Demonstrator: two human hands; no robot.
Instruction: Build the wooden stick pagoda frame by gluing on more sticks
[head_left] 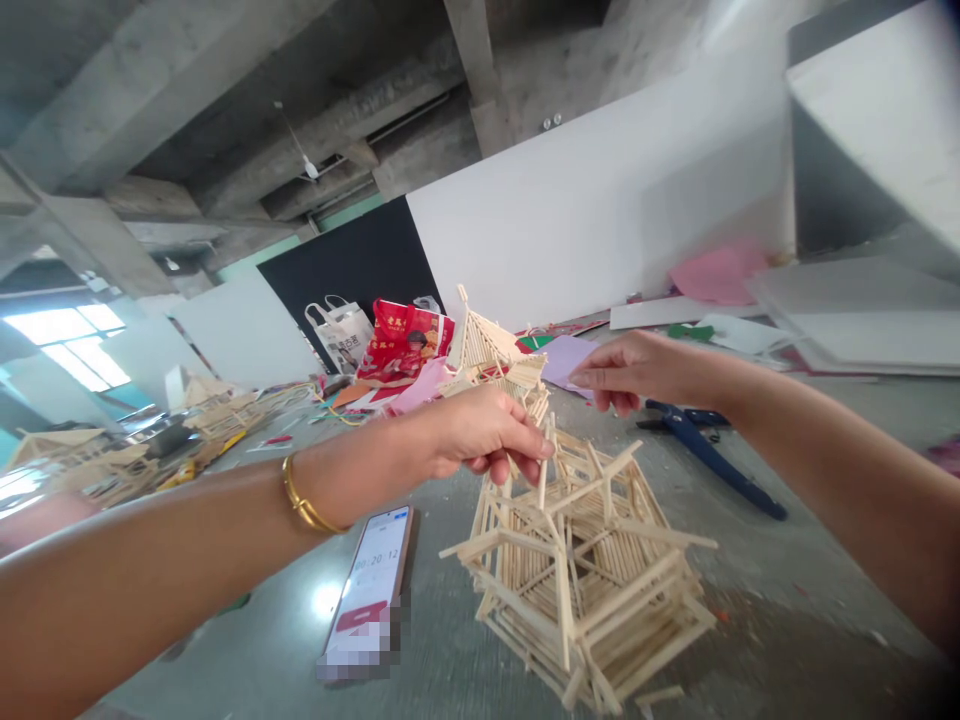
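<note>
A lattice model of thin wooden sticks [645, 590] stands on the grey tabletop in front of me, with an open top. Over its far left side, my left hand [499, 440] pinches a short wooden stick [545, 470] held roughly upright; whether its lower end touches the model I cannot tell. My right hand [622, 372] is raised to the right of the model, thumb and fingers pressed together; anything between them is too small to make out. Behind my left hand rises a second stick model with a pointed roof [484, 345].
Dark blue-handled cutters [709, 455] lie right of the model. A phone showing a timer [371, 580] lies to its left. Purple paper [566, 362], a red bag [405, 345] and white boards [862, 310] are farther back. More stick models [90, 465] stand at far left.
</note>
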